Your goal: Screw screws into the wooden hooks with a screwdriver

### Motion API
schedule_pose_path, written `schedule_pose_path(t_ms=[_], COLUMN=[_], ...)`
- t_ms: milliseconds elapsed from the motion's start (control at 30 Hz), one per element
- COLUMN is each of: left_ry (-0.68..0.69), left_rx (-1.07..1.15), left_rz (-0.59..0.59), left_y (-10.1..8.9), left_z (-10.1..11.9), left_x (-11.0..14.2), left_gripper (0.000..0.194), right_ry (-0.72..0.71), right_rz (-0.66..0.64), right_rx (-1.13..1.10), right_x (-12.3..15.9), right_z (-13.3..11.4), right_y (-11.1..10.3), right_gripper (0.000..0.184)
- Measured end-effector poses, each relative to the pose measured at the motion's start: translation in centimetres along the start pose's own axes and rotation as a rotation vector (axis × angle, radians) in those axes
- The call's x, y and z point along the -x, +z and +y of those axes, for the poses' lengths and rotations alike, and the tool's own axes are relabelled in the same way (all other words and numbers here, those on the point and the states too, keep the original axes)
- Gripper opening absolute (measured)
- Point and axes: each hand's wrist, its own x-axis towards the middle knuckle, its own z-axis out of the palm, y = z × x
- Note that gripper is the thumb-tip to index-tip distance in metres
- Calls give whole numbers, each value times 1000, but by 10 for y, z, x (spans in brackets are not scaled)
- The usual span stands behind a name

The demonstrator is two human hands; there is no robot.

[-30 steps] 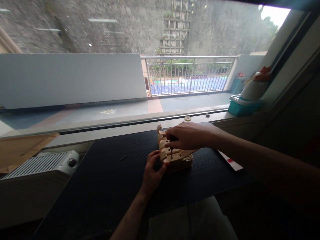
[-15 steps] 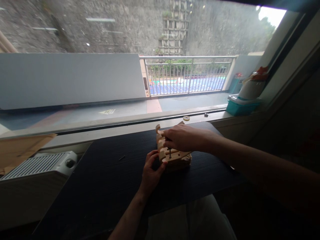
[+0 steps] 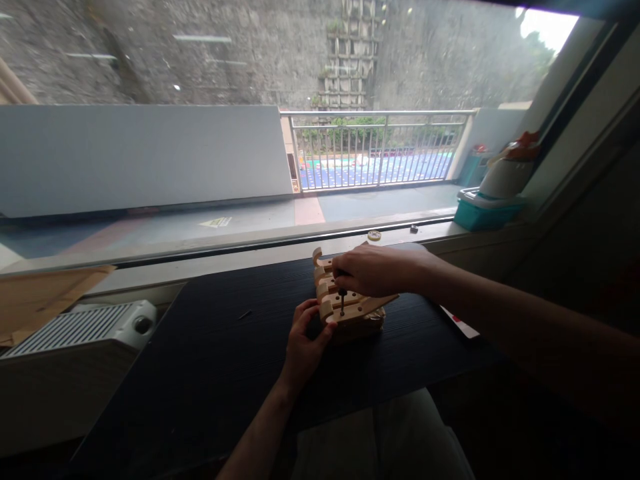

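A light wooden piece [image 3: 356, 309] rests on the dark table, with curved hook-like ends along its left side and round holes in its slats. My left hand [image 3: 305, 339] grips its near left corner, thumb in front and fingers along the side. Above the slats, my right hand [image 3: 373, 270] is closed around the handle of a screwdriver [image 3: 343, 301]. The shaft stands nearly upright, its tip down at the nearest slat. The fingers hide most of the handle, and the right hand covers the far part of the wood.
A thin dark screw-like piece [image 3: 245, 315] lies on the table [image 3: 200, 373] left of my hands. A red-and-white flat item [image 3: 463, 325] is at the right edge under my forearm. On the windowsill are a tape roll [image 3: 374, 235] and a teal box [image 3: 485, 211]. A white radiator [image 3: 90, 327] stands left.
My right hand has turned and lifted slightly with the screwdriver, showing more of its shaft. The red-and-white item shows more beneath the forearm. My left hand keeps its hold.
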Motion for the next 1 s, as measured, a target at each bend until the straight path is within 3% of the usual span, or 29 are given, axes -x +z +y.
schedule_pose_path(t_ms=[300,433,700,900,1000], left_ry=[-21,-27,-24,-18,-14], left_rx=[12,5,8,3,-5], left_rz=[-27,-27,-12,-13,-9], left_y=[-1,-1,0,-1,-1], left_z=[2,1,-1,1,1], left_x=[1,1,0,0,0], left_gripper=[28,28,29,29,29], right_ry=[-103,-79,-8,-114,-101], right_rz=[-19,-48,72,37,2], right_rx=[-35,-51,-3,-42,-48], right_x=[3,3,-6,2,4], right_z=[-1,1,4,4,2], right_y=[-7,-6,7,-5,-8], right_gripper=[22,21,32,21,20])
